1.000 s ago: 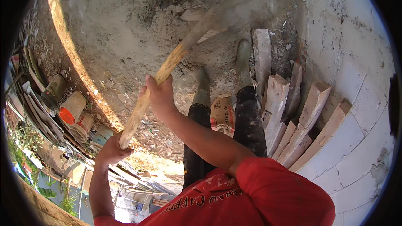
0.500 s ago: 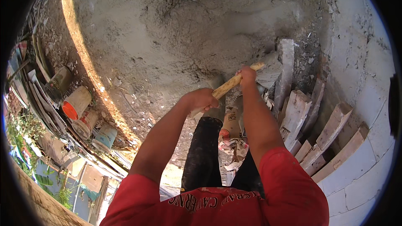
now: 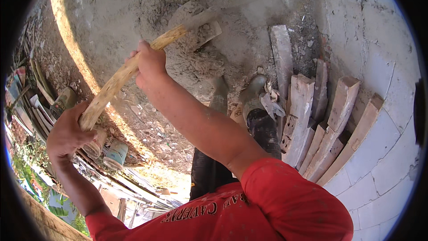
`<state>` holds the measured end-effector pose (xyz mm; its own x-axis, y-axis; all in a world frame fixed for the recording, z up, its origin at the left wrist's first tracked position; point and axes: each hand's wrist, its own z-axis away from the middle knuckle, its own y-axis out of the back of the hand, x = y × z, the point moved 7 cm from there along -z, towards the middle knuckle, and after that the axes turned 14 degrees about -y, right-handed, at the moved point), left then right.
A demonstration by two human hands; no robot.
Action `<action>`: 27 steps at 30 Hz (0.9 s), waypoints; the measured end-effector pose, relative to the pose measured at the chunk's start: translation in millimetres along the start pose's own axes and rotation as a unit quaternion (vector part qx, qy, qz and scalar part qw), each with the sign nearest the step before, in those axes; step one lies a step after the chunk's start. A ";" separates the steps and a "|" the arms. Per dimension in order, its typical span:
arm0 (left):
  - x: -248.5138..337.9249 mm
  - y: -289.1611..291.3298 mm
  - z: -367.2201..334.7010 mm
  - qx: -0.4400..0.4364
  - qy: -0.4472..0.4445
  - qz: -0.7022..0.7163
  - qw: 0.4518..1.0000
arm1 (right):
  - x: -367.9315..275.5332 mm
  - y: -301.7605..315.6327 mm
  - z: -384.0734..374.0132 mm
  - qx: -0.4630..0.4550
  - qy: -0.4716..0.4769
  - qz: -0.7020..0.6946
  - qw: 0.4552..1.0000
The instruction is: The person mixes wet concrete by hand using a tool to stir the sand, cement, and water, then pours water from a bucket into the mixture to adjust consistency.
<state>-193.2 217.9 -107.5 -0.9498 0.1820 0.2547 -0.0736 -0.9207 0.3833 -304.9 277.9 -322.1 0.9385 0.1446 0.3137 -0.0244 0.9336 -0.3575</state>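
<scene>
The person's left hand (image 3: 69, 131) curls round the near end of a wooden handle (image 3: 112, 85), and the right hand (image 3: 150, 64) closes firmly round it farther up. The handle slants away over the ground to a flat blade (image 3: 210, 32) at its far end, set in wet grey mortar (image 3: 196, 64) and partly smeared with it. To the handle's right stand two boots (image 3: 253, 85), with a paper bag (image 3: 237, 114) between them. Farther right of it are rough planks (image 3: 299, 111) beside a pale block wall (image 3: 388, 120). A bucket (image 3: 116, 154) lies near the handle's near end.
</scene>
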 end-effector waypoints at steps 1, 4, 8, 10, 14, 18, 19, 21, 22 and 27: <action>-21.7 -3.8 9.9 0.004 -0.024 0.042 0.999 | 13.3 -0.3 9.5 -0.010 -0.004 -0.014 1.000; -37.2 -52.9 -10.6 -0.025 -0.041 0.122 0.991 | 3.9 36.2 21.6 0.009 0.050 -0.022 0.998; -16.5 -229.2 -97.0 -0.112 -0.010 0.271 0.956 | -96.1 171.3 -1.2 0.188 0.182 0.141 0.955; 10.6 -335.9 -154.2 -0.031 -0.145 0.261 0.954 | -162.1 238.0 -30.2 0.307 0.205 0.269 0.889; 89.1 -376.9 -232.0 -0.143 -0.092 0.500 0.849 | -262.7 280.6 -78.0 0.444 0.198 0.429 0.761; 39.4 -275.3 -260.7 -0.056 -0.083 0.433 0.896 | -258.3 217.3 -159.2 0.337 0.128 0.350 0.864; 32.3 -251.4 -249.5 -0.060 -0.068 0.408 0.909 | -241.8 205.6 -162.1 0.309 0.117 0.326 0.886; 27.5 -196.2 -214.3 -0.005 -0.069 0.298 0.952 | -211.6 147.2 -150.4 0.239 0.110 0.274 0.925; 23.6 -166.2 -188.7 0.029 -0.065 0.240 0.968 | -194.5 123.3 -134.5 0.205 0.108 0.243 0.942; -5.9 -108.4 14.9 0.070 -0.066 0.076 0.992 | -40.4 64.8 19.1 0.084 0.062 0.157 0.982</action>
<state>-175.0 321.8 -137.2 -0.8980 0.0956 0.4294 0.1198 -0.8860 0.4480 -350.9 338.8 -341.1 0.9095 0.4039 0.0985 -0.3671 0.8915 -0.2656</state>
